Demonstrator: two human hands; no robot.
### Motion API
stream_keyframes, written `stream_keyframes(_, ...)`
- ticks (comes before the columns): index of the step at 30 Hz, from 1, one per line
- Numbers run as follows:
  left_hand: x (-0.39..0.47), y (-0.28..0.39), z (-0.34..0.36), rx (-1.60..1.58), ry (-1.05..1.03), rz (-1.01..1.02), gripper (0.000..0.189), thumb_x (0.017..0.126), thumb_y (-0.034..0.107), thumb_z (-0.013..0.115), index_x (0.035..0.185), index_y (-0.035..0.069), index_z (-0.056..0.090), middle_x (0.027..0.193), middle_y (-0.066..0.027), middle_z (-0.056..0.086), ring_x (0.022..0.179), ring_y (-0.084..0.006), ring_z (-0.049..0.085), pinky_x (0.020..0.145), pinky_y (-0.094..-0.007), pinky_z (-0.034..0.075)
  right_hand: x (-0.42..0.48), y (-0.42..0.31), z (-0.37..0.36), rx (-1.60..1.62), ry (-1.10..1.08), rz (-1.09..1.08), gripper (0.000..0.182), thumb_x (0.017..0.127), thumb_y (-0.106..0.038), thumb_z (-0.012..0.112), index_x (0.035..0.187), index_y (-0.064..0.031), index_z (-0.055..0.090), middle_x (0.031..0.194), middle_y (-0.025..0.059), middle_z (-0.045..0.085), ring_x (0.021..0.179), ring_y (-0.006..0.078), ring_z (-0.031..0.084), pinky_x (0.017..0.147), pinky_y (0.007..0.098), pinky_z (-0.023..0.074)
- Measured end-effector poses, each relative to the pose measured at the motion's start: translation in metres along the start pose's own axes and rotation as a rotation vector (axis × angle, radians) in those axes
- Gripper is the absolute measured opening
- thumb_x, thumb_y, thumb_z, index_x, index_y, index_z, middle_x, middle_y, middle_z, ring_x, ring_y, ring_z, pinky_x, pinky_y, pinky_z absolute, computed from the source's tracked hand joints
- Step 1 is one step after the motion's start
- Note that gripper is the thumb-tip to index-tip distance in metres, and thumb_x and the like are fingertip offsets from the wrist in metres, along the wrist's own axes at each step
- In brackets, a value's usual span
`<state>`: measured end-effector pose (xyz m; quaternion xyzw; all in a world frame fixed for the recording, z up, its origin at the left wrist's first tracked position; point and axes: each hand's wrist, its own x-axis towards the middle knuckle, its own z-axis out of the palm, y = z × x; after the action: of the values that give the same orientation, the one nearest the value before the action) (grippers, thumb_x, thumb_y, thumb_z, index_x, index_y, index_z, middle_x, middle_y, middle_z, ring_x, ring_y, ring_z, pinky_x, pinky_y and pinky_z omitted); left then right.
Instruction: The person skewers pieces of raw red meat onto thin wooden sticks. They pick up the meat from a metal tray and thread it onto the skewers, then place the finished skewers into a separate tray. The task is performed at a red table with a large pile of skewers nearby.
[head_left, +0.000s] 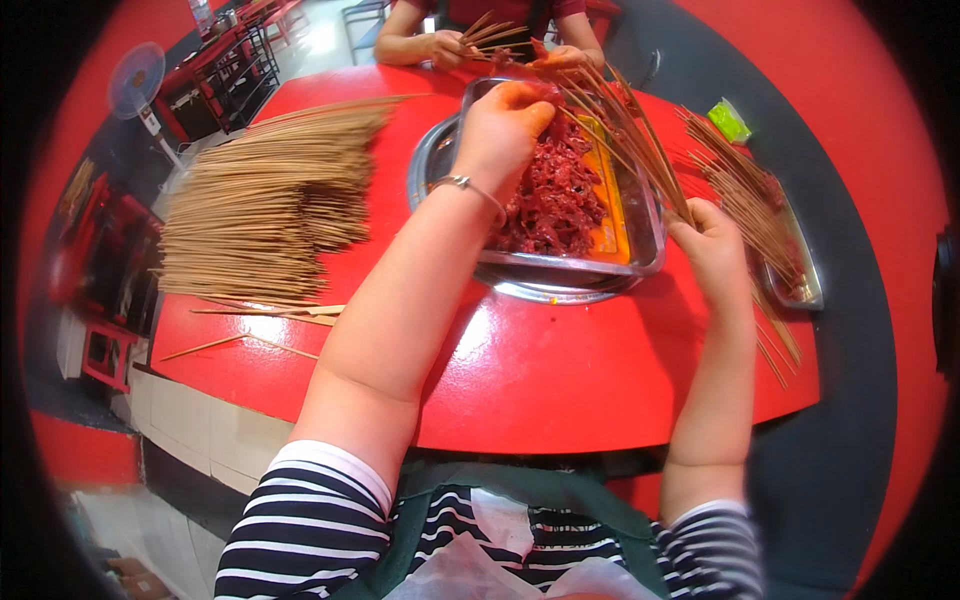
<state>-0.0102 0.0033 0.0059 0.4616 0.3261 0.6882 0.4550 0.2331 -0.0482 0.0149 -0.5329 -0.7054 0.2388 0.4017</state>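
Note:
My left hand (506, 127), its fingers stained orange, is over a rectangular metal tray (646, 255) and pinches a piece of red raw meat (553, 93). In my right hand (706, 234) is a bundle of thin wooden skewers (651, 161), held by the lower ends beside the tray's right side. The skewers fan up and left, some with meat near their far tips. Inside the tray lies a heap of sliced red meat (559, 199), with orange liquid (611, 240) along its right. The tray rests on a round metal basin (570, 291).
Many bare skewers (262, 202) are piled on the red table (540, 375) at left, a few loose in front. At right, loaded skewers lie across a metal tray (808, 289) near a green packet (729, 122). Opposite, another person's hand (450, 49) holds skewers. A fan (137, 81) stands left.

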Motion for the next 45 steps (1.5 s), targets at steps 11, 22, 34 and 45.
stream_keyframes(11, -0.009, -0.003, 0.012, 0.087, -0.102, -0.044, 0.016, 0.082, 0.003, 0.060, 0.097, -0.003, 0.059, 0.087, -0.0048, 0.062, 0.078, -0.0107, 0.058, 0.071, -0.0216, 0.046, -0.003, -0.005, 0.014, 0.025, 0.115, -0.043, 0.016, 0.080, -0.013, 0.061, 0.078, 0.0024, 0.058, 0.069, 0.0053, 0.048, 0.063, 0.0129, 0.044, 0.058, 0.0269, 0.0367)
stream_keyframes(22, -0.006, -0.002, 0.006, -0.129, 0.035, -0.189, 0.018, 0.084, 0.006, 0.057, 0.100, -0.003, 0.058, 0.088, -0.0076, 0.062, 0.076, -0.0123, 0.059, 0.067, -0.0228, 0.047, -0.004, -0.008, 0.003, 0.081, 0.073, -0.019, 0.015, 0.082, -0.012, 0.058, 0.081, 0.0030, 0.058, 0.072, 0.0049, 0.050, 0.066, 0.0118, 0.044, 0.059, 0.0272, 0.0361)
stream_keyframes(34, -0.007, -0.007, 0.009, 0.055, -0.043, -0.078, 0.011, 0.084, 0.005, 0.057, 0.093, -0.002, 0.057, 0.084, -0.0059, 0.061, 0.074, -0.0119, 0.058, 0.067, -0.0228, 0.047, -0.004, -0.009, 0.014, -0.107, 0.126, -0.106, 0.017, 0.082, -0.014, 0.059, 0.080, 0.0027, 0.057, 0.070, 0.0078, 0.047, 0.065, 0.0164, 0.045, 0.060, 0.0293, 0.0372)
stream_keyframes(45, -0.010, 0.007, 0.007, -0.224, -0.110, -0.406, 0.018, 0.090, 0.015, 0.051, 0.100, 0.001, 0.055, 0.083, -0.0065, 0.061, 0.072, -0.0145, 0.058, 0.064, -0.0246, 0.048, -0.003, -0.009, 0.006, 0.082, 0.095, 0.010, 0.016, 0.085, -0.013, 0.057, 0.081, 0.0024, 0.057, 0.069, 0.0010, 0.047, 0.065, 0.0089, 0.043, 0.058, 0.0254, 0.0363)
